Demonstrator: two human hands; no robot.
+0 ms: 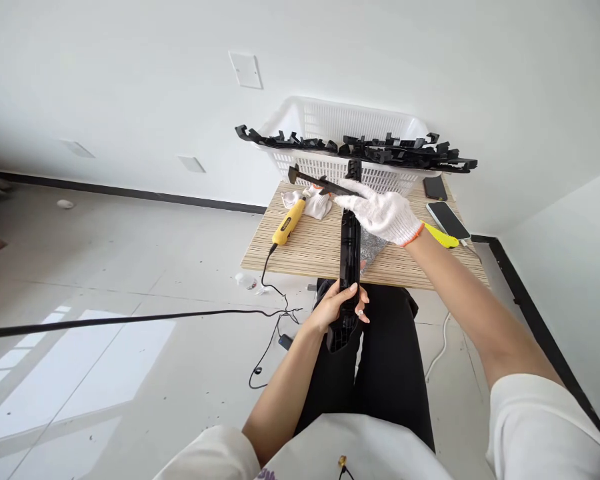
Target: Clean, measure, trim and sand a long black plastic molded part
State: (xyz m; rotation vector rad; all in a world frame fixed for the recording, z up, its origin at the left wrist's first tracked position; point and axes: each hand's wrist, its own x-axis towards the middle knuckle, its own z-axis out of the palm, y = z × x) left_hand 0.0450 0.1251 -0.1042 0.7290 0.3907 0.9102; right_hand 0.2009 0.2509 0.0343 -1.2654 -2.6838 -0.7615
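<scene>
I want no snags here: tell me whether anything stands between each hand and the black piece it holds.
Nothing visible stands between the left hand and the long black part; it is bare. On the right hand, a white glove comes between the fingers and the slim black piece.

Bright, diffuse light is recorded. Window-shaped glare is reflected by the floor (105, 360), left of the left hand (333, 303); farther left, the wall (10, 100) is dimmed. Edges are stretched by wide-angle distortion.
</scene>
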